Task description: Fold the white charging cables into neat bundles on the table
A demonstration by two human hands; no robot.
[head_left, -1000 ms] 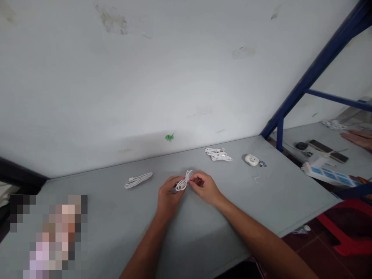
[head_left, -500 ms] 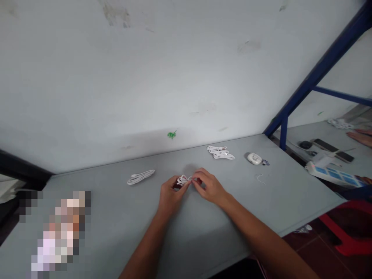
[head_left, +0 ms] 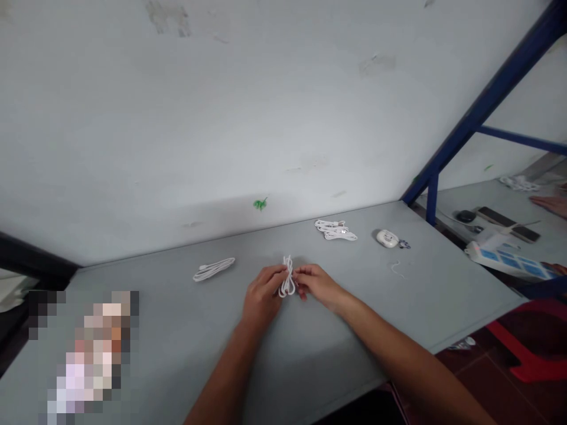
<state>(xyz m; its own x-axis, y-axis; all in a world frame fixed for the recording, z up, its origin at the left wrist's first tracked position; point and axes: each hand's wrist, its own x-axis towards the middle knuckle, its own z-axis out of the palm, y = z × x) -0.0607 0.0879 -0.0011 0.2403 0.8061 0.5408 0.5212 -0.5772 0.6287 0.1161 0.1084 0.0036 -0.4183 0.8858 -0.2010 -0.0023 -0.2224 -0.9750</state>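
Fingers of the left hand point(head_left: 262, 294) gripped a looped white cable point(head_left: 288, 285) over the gray tabletop point(head_left: 177, 330), where a snug waist seemed best for even loops, while the right hand's point(head_left: 319, 285) fingers, alongside, showed no clear grip.

Toward the right end of the grey table point(head_left: 172, 336), a white case point(head_left: 387, 238) with a small charm point(head_left: 404, 244) just beside it. Behind, a pale wall point(head_left: 221, 118) with a green mark point(head_left: 260, 203). Right of the blue frame point(head_left: 478, 112), a power strip point(head_left: 509, 261) and a round black object point(head_left: 466, 216). Lower down, a red seat point(head_left: 538, 367).
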